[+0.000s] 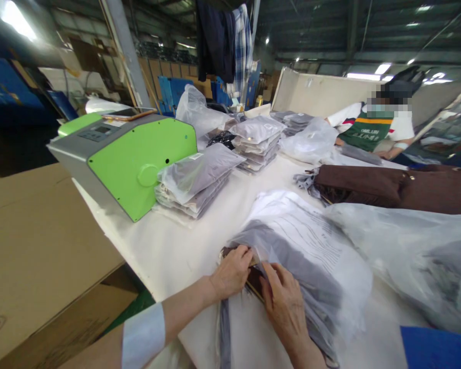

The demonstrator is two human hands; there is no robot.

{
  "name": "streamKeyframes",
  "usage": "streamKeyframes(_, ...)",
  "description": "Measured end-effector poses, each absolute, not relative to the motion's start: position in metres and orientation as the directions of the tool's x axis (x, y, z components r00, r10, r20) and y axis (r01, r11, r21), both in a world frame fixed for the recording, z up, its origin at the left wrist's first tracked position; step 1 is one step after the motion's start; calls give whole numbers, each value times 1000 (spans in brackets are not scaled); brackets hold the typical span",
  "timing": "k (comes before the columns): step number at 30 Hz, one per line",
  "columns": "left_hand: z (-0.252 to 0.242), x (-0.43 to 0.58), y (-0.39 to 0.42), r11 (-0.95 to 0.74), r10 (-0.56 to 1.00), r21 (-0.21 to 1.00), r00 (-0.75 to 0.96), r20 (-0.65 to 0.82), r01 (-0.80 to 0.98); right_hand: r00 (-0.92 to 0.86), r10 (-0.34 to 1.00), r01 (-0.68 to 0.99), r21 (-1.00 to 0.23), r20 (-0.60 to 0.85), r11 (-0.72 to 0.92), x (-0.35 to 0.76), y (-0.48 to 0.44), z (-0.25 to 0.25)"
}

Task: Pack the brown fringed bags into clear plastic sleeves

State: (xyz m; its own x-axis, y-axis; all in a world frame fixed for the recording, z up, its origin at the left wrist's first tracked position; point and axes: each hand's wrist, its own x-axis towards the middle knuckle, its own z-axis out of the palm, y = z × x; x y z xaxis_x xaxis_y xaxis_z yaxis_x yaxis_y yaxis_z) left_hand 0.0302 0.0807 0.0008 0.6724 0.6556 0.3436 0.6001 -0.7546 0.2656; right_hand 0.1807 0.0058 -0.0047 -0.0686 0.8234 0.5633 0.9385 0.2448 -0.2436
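A large translucent plastic bag (311,241) with printed lines of text lies on the white table in front of me. Grey, folded-looking contents show through it. At its near left edge my left hand (231,270) has its fingers closed on the film. Just to the right, my right hand (286,300) pinches the same edge between thumb and fingers. Between the two hands a dark brown piece (255,283) with a tan edge shows; its kind is unclear. A grey strip (225,333) hangs down below my left hand.
A green and grey machine (138,169) stands at the left, beside a stack of bagged items (195,182). Another bagged stack (257,141) lies farther back. Brown folded fabric (392,187) and more plastic (426,256) lie right. A cardboard box (34,246) is left; a co-worker (369,128) is opposite.
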Motion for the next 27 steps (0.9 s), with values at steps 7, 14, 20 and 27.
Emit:
streamKeyframes(7,11,-52,70,-929,369,132,856,361,345,-127,874,978,-87,470,189,178,11,-16)
streamKeyframes(14,1,-10,71,-983,14,-161,897,442,94,-47,880,906,-350,472,236,193,17,-18)
streamKeyframes(20,-15,27,71,-967,124,-126,844,521,220,-22,920,862,-459,391,216,187,10,-4)
streamKeyframes(27,-21,27,67,-904,360,78,646,673,421,-110,892,898,-342,438,279,175,-4,-15)
